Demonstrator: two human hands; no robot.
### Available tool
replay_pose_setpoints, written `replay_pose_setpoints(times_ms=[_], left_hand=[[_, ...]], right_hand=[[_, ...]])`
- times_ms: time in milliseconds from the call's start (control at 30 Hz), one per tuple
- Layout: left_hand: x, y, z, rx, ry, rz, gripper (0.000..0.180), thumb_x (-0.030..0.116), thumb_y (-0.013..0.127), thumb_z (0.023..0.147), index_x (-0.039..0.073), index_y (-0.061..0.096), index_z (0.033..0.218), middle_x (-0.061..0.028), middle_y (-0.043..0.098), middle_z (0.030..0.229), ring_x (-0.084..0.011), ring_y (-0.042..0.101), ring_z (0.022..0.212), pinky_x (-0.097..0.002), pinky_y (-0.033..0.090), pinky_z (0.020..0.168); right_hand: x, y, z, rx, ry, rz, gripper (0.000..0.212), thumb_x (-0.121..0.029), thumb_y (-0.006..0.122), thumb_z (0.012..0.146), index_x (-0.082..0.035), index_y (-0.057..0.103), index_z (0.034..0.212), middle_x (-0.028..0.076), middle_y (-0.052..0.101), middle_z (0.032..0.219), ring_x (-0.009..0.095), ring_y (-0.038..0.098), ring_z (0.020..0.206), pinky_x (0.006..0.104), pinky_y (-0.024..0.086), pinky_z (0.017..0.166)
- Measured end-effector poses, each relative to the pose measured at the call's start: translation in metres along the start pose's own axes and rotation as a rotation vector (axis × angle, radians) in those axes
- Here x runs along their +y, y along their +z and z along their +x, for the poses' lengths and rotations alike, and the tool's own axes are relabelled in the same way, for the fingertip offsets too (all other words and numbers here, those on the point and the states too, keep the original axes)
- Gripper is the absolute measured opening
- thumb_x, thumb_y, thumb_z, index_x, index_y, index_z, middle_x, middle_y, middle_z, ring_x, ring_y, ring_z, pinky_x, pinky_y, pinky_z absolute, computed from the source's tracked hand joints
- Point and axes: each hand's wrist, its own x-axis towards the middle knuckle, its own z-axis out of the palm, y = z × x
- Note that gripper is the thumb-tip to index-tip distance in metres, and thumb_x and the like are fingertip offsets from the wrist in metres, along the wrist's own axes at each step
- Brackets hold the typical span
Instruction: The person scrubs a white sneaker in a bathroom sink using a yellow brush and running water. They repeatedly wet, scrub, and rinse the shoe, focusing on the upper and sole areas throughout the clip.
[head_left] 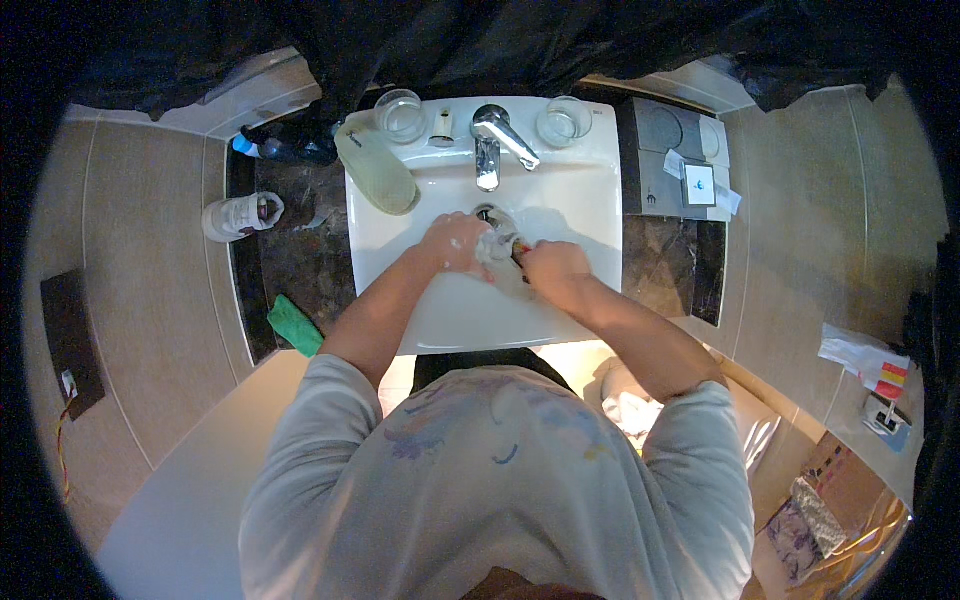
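in the head view, you have both hands low over the white washbasin (455, 325), on your side of the drain (487, 213). your right hand (558, 268) is folded into a fist around a small dark-and-tan thing (519, 250), with no gap showing between fingers and palm; the end of it points toward your left hand (455, 243). that left hand is bent inward and spotted with lather, just beside a pale, foam-covered lump (494, 247) lying between your hands (what sits under the suds, i can't make out). its fingertips are hidden by foam, so i cannot tell how far open that grip is or whether it has hold of anything. beyond your hands stands the chrome faucet (497, 140), with a clear glass (401, 116) to its left and another to its right. a long pale-green item (377, 172) lies along the basin's left edge, and a green cloth (294, 322) rests at the dark counter's near left corner.
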Motion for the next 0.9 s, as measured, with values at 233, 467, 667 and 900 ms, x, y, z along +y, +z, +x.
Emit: replay_pose_setpoints(times_ms=[233, 467, 667, 900], left_hand=[[0.001, 0.008, 0.005, 0.036, -0.004, -0.012, 0.091, 0.062, 0.086, 0.051, 0.01, 0.063, 0.122, -0.0111, 0.062, 0.122, -0.0312, 0.054, 0.119, -0.0442, 0.04, 0.105], [-0.012, 0.028, 0.001, 0.175, 0.032, 0.0, 0.091, 0.064, 0.087, 0.047, 0.008, 0.063, 0.115, -0.0134, 0.062, 0.119, -0.0344, 0.054, 0.117, -0.0458, 0.041, 0.104], [0.0, 0.013, -0.001, 0.056, -0.091, 0.008, 0.094, 0.066, 0.084, 0.051, 0.008, 0.063, 0.122, -0.0107, 0.06, 0.123, -0.0299, 0.052, 0.122, -0.0457, 0.04, 0.104], [0.001, 0.008, 0.006, 0.018, -0.067, 0.023, 0.092, 0.066, 0.084, 0.051, 0.01, 0.063, 0.122, -0.0101, 0.06, 0.123, -0.0304, 0.052, 0.121, -0.0454, 0.039, 0.105]], right_hand=[[0.019, 0.046, 0.022, 0.171, -0.332, -0.166, 0.017, -0.018, 0.058, 0.086, -0.009, 0.071, 0.095, 0.015, 0.07, 0.095, 0.032, 0.071, 0.077, 0.0438, 0.057, 0.066], [-0.006, 0.027, 0.02, 0.033, -0.133, -0.054, 0.02, -0.017, 0.057, 0.087, -0.004, 0.071, 0.094, 0.016, 0.072, 0.091, 0.033, 0.072, 0.082, 0.0462, 0.057, 0.068], [0.026, 0.015, -0.01, 0.013, -0.043, -0.068, 0.023, -0.021, 0.056, 0.09, -0.006, 0.071, 0.091, 0.017, 0.072, 0.088, 0.035, 0.071, 0.078, 0.0465, 0.058, 0.068], [-0.006, 0.047, 0.036, 0.076, -0.206, -0.073, 0.017, -0.016, 0.059, 0.085, -0.007, 0.071, 0.092, 0.017, 0.072, 0.091, 0.032, 0.072, 0.08, 0.0445, 0.058, 0.067]])
